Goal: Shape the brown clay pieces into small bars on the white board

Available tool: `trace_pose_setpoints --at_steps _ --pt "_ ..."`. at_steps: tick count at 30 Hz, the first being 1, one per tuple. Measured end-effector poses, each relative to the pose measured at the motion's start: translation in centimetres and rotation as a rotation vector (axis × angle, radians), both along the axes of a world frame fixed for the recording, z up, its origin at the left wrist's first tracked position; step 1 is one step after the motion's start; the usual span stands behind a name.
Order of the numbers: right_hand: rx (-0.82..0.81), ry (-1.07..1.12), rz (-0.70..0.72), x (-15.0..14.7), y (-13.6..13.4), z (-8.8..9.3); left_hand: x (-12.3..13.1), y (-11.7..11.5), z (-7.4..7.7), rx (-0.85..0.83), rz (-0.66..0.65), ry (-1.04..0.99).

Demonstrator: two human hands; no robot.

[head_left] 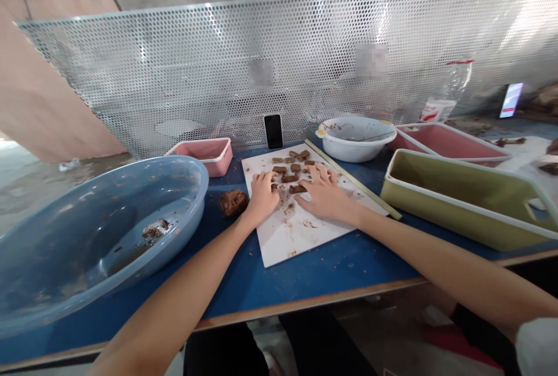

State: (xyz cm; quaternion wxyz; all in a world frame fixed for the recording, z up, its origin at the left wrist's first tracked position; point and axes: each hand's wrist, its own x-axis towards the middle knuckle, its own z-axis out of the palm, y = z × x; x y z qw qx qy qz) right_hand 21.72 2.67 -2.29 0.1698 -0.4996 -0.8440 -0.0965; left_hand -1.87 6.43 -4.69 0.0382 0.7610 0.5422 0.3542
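Note:
A white board (pixel 279 242) on the blue table holds several short, dark brown block-shaped pieces (pixel 279 169) of a clay-like material, with crumbs and smears around them. My left hand (pixel 263 197) is at the board's left side, its fingers bent and closed about a small brown piece (pixel 274 188), mostly hidden. Over the board's middle, my right hand (pixel 326 194) has its fingers spread, the thumb and forefinger beside another brown piece (pixel 297 189). A rough brown lump (pixel 233 203) lies left of the board, close to my left wrist.
A large blue basin (pixel 198 190) stands left, with wet brown residue inside. Behind are a small pink tub (pixel 224 158), an upright phone (pixel 273 132) and a white basin (pixel 357 149). A yellowish strip (pixel 353 179) lies along the board; a green tub (pixel 436 210) and a red tub (pixel 453 142) stand right.

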Motion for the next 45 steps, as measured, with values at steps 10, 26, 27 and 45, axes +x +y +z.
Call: trace_pose_setpoints --at_steps 10,26,27,45 --pt "-0.054 0.01 0.003 0.2 0.2 0.0 0.0 0.0 0.1 -0.004 0.003 0.007" --pt "-0.082 -0.013 0.081 0.8 -1.4 1.2 0.1 -0.3 0.1 -0.003 0.0 0.004" --pt "-0.078 -0.005 0.082 0.8 -1.3 1.1 0.1 -0.2 0.1 -0.003 0.001 0.004" --pt "-0.084 0.077 -0.013 3.4 0.8 1.2 0.2 -0.5 0.3 -0.019 0.005 0.0"
